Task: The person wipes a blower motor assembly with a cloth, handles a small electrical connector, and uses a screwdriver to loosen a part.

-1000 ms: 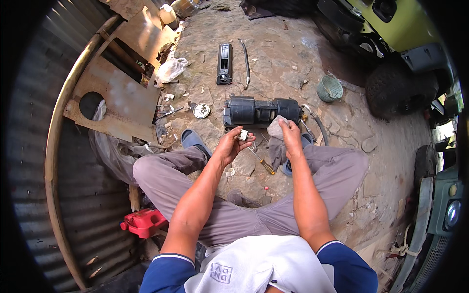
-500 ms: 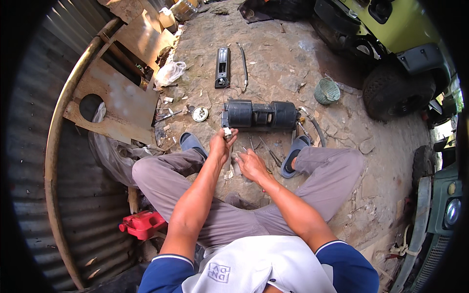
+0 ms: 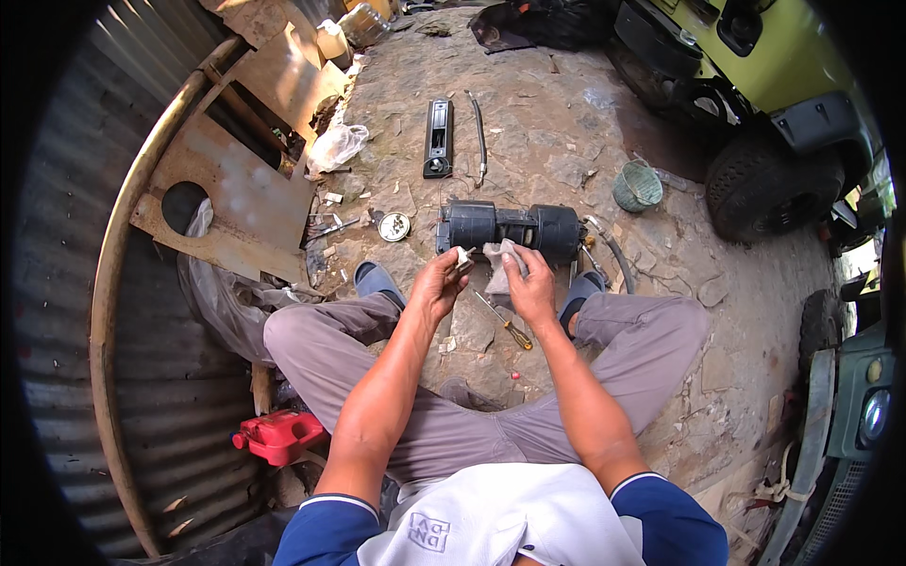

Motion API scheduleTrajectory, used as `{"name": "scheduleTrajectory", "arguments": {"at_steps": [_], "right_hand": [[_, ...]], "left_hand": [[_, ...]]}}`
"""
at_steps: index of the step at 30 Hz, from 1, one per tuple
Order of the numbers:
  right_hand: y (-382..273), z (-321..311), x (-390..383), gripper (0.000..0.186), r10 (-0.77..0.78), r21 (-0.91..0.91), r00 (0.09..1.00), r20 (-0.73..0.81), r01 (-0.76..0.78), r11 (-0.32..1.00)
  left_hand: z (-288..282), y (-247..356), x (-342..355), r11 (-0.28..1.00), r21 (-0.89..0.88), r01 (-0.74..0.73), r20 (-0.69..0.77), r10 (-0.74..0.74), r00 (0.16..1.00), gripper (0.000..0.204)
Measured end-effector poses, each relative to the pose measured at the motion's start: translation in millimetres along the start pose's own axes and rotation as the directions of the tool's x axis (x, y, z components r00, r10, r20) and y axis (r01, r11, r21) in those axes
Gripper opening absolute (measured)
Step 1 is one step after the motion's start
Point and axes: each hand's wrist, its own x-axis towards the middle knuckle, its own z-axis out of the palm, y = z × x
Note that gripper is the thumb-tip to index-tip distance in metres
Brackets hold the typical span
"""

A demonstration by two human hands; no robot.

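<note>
My left hand pinches a small white part, its kind too small to tell. Close beside it, my right hand grips a crumpled whitish rag hanging from the fingers. Just beyond both hands lies a black twin-drum blower unit, partly covered by them. On the ground below the rag is a screwdriver with a yellow and dark handle, its shaft pointing away to the left.
A round tin of small pieces sits left of the blower. Farther off lie a black panel and a hose. A green basket stands right, near a vehicle tyre. A red jerrycan is beside my left leg.
My right hand has moved forward and right, and now lifts the rag that lay on the ground. The screwdriver now lies fully visible below it. The left hand still pinches the white part.
</note>
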Motion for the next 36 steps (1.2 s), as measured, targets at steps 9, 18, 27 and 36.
{"name": "scheduleTrajectory", "arguments": {"at_steps": [9,18,27,36], "right_hand": [[17.4,45.9,-48.6,0.030,-0.031,-0.097,0.983,0.180,0.049,0.994],[14.9,15.6,-8.4,0.029,0.195,0.355,0.977,0.092,-0.215,0.910],[50.7,-7.8,13.1,0.024,0.526,0.640,0.775,0.350,-0.607,0.470],[25.9,17.7,-14.5,0.026,0.394,0.420,0.794,0.462,-0.587,0.692]], "left_hand": [[-5.4,-21.6,-0.5,0.999,-0.022,0.042,-0.050,-0.043,0.998,0.018],[-13.3,8.5,-2.3,0.996,0.026,-0.086,0.144,0.082,0.986,0.030],[21.2,-5.0,-16.3,0.840,0.415,-0.351,0.314,0.230,0.921,0.038],[30.8,-37.3,-29.0,0.089,0.812,-0.577,0.425,0.587,0.689,0.028]]}}
